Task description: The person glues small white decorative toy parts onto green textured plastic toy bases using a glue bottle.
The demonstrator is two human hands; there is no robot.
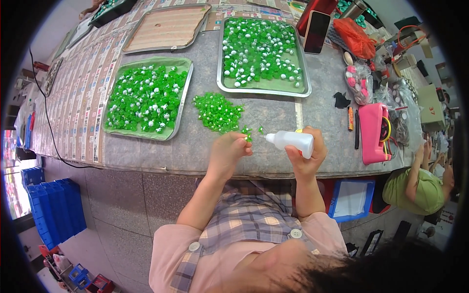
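Observation:
My left hand (229, 149) pinches a small green plastic piece (248, 136) near the table's front edge. My right hand (307, 155) grips a white squeeze bottle (292, 140) lying sideways, its nozzle pointing left at the green piece, a short gap between them. Just beyond my left hand lies a loose pile of green pieces (217, 112) on the grey table (264, 161).
Two metal trays hold green pieces with white dots: one at the left (181, 105), one at the back (264, 91). An empty tray (166, 29) sits further back. A phone (316, 31), a pink box (373, 132), bags and a pen crowd the right. Another person (420, 183) sits at the right.

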